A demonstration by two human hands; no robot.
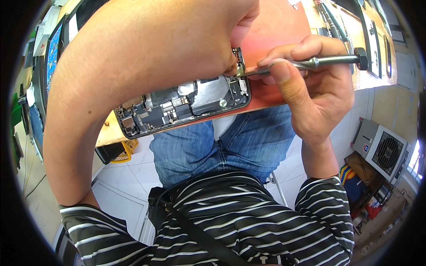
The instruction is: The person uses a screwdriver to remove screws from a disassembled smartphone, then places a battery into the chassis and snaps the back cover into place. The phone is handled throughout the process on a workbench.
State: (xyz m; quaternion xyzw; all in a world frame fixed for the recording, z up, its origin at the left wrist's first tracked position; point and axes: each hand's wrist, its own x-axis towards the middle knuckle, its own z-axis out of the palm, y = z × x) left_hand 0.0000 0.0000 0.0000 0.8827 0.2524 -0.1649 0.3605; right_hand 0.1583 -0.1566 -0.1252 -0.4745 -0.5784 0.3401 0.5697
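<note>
An opened smartphone (208,95) lies at the table's near edge, its circuit boards, battery and small screws bare. My left forearm crosses above it and hides much of its far side. My left hand (239,33) is closed at the phone's right end, its fingertips bent down onto the frame; part of the grip is hidden. In my right hand (321,91) is a slim metal screwdriver (330,60), held between thumb and fingers. It lies nearly level, with its hexagonal cap to the right. Its tip reaches the phone's right end, close beside my left fingertips.
Beneath the phone is a red work mat (277,26) on a wooden table. Several tools (330,20) stand at the back right. My jeans (186,148) are just below the table edge. A yellow basket (128,150) is under the table, and a grey box-shaped fan unit (381,148) is at right.
</note>
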